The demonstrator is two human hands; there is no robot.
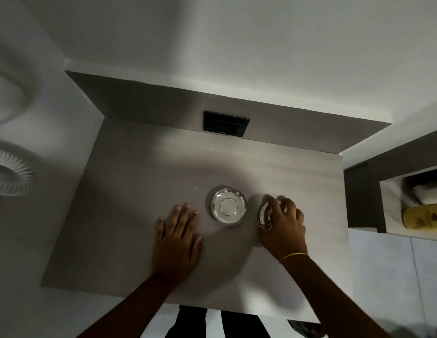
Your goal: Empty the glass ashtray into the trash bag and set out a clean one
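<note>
Right hand (284,228) around tilted glass ashtray (264,215)

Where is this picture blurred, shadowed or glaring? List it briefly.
Head view: dim overall; motion blur smears the right hand and the second ashtray it grips; a broad shadow pools on the table around the sharp centre ashtray, whose rim glints; the left hand is sharp.

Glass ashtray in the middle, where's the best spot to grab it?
Probably by its rim, from above, fingers pinching opposite edges: the glass ashtray sits flat on the table, low, round, with no handle.
</note>
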